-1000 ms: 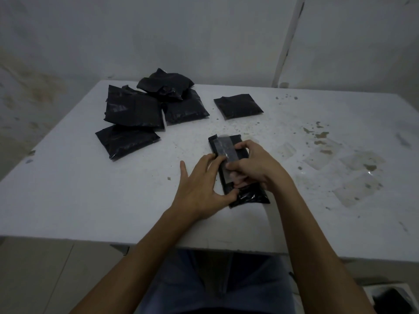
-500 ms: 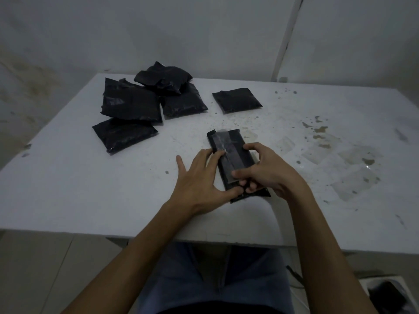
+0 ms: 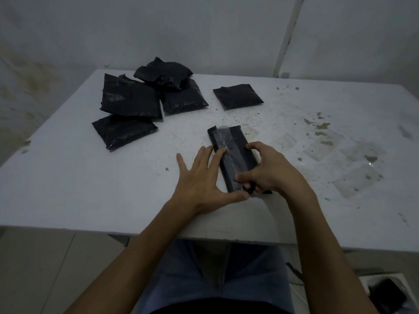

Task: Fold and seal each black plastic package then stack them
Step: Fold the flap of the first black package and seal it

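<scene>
Over the last second the right hand (image 3: pixel 269 171) has slid from the package's middle to its near end, fingers curled and pinching the clear tape (image 3: pixel 227 146) there, so the seal looks nearly pressed down. The left hand (image 3: pixel 201 177) lies flat, fingers straight, steadying the folded black package (image 3: pixel 235 152) at the centre of the table (image 3: pixel 90 177). I count five other packages: four heaped at 10 o'clock (image 3: pixel 131 103) and one alone at 12 o'clock (image 3: pixel 238 96).

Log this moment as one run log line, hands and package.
step: sealing | package: flat on table, clear tape along top | left hand: presses | right hand: grips near end
</scene>
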